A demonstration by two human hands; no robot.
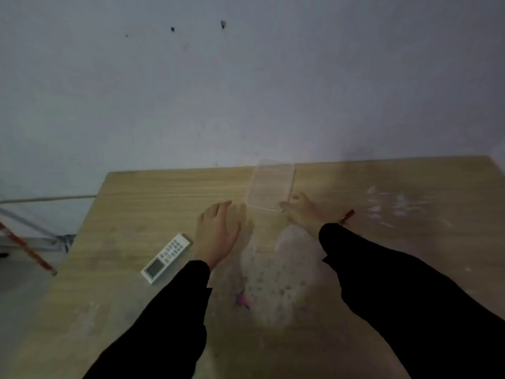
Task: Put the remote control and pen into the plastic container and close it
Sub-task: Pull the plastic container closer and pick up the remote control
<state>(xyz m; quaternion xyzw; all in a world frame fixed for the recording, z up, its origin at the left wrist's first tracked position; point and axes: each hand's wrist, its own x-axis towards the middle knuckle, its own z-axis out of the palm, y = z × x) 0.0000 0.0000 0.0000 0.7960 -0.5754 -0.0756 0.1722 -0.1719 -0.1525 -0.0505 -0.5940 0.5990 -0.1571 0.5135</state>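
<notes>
No readable writing on the remote [165, 258] near the table's [410, 242] left edge. Clear container [271, 185] by the far edge, blurred. Right hand [302, 212] touching its near corner, grip unclear. Left hand [218, 232] spread, empty. Pen [347, 216] partly hidden.

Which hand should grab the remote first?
Probably the left hand. It is open and empty right beside the white remote control, while the right hand is at the clear plastic container's near corner, farther from the remote.
</notes>
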